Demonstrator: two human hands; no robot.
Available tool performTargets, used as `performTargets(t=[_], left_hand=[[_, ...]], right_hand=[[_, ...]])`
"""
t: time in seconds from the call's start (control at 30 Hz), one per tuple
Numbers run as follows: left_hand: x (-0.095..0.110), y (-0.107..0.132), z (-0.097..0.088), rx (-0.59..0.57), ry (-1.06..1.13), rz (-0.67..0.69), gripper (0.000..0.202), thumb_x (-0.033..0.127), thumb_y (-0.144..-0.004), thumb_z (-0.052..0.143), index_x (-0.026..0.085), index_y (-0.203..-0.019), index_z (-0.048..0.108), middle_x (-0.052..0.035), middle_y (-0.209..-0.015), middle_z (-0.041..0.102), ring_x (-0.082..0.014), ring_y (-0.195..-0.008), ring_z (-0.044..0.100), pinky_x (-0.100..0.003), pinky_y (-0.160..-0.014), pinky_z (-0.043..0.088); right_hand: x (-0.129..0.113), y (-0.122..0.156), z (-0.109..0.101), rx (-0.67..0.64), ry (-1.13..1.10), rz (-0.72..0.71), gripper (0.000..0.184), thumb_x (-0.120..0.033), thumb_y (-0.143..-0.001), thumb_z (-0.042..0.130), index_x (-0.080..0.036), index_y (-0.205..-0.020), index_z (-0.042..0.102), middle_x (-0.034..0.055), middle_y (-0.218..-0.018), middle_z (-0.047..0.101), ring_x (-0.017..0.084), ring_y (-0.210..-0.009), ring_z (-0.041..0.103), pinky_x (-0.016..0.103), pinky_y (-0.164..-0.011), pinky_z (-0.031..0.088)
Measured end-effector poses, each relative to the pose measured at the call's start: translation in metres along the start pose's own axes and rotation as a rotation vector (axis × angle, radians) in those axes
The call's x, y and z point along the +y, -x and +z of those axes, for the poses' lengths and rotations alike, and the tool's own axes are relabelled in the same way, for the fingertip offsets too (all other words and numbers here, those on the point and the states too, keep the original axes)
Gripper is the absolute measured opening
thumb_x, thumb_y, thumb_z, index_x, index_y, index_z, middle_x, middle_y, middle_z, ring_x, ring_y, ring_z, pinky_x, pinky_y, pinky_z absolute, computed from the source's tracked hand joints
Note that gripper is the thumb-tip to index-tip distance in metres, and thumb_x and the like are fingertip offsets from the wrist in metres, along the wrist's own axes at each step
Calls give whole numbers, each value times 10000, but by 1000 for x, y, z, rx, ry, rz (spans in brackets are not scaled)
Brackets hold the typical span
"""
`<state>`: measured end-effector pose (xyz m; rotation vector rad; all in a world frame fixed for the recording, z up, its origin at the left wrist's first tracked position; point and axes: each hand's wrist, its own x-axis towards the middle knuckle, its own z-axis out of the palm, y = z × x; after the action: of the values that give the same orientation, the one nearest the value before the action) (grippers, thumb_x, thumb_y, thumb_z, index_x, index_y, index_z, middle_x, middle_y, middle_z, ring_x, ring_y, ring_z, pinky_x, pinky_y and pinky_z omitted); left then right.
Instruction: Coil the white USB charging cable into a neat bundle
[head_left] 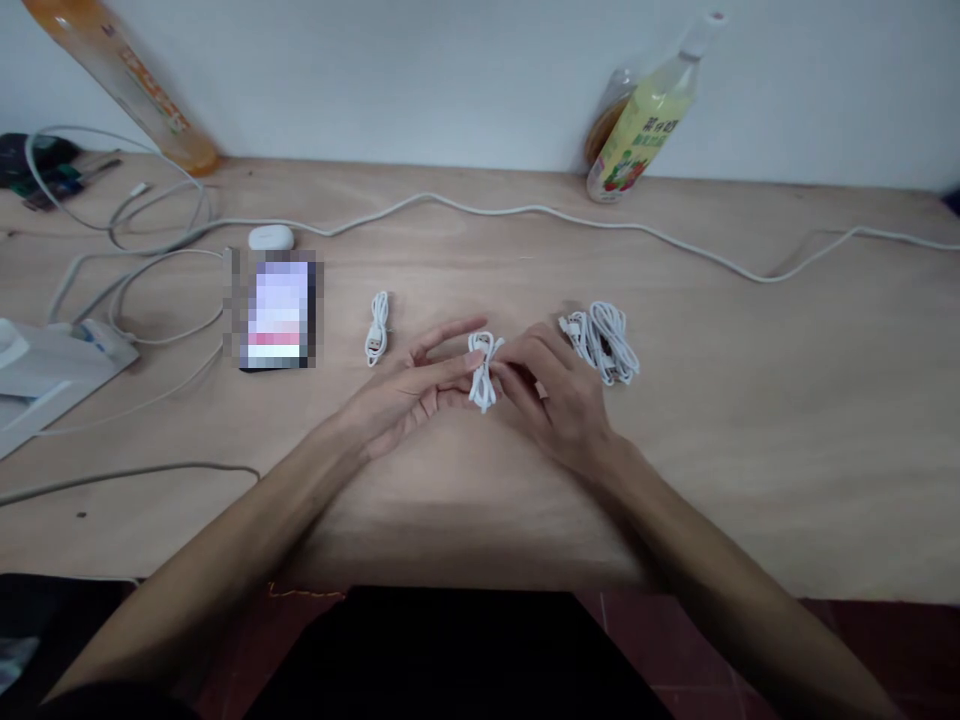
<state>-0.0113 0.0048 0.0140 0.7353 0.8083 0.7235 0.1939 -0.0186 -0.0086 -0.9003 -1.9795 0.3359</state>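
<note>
At the centre of the frame I have my left hand and right hand meeting on a small coiled white cable, both sets of fingertips pinching the bundle just above the wooden counter. Just right of my right hand lies a loose pile of white cables, and left of my left hand a single tied cable. Further left sits a phone, with a yellow bottle at the upper right.
</note>
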Motion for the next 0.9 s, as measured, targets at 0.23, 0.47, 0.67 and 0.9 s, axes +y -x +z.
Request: performTargets(t=[0.23,0.47,0.67,0.9], left_hand=[[-12,1,-9,100,-757,751,399,277,-1056,695,254,-1453,716,-111,-1401,742,-277,-1294,731,-446,-1059,663],[-17,0,-8,105,-1007,967,199,266,-1026,790,233,-1217,832,-72,-1218,858,-233,-1119,809,-405,-1058,643],[-19,-4,-5,84,-518,539,300,365,-910,906,184,-1141,847,-75,-1020,893,-230,-907,850,-346,-851,681],[-15,-4,0,115,-230,229,437,433,-805,987,157,-1116,851,-59,-894,872,-192,-778,810,-313,-757,666]], right_hand=[[-11,-6,1,118,-450,507,228,-348,-1072,671,-248,-880,597,-50,-724,547,119,-603,472,277,-557,370],[-8,-9,1,44,-690,659,313,-463,-1011,754,-249,-839,603,-82,-624,501,102,-509,395,276,-503,323],[-8,-8,4,8,-766,670,316,-446,-1019,725,-248,-826,571,-81,-639,490,104,-530,371,283,-524,308],[-11,-6,8,69,-645,557,225,-328,-1052,648,-247,-856,573,-68,-719,501,117,-593,411,294,-584,351]])
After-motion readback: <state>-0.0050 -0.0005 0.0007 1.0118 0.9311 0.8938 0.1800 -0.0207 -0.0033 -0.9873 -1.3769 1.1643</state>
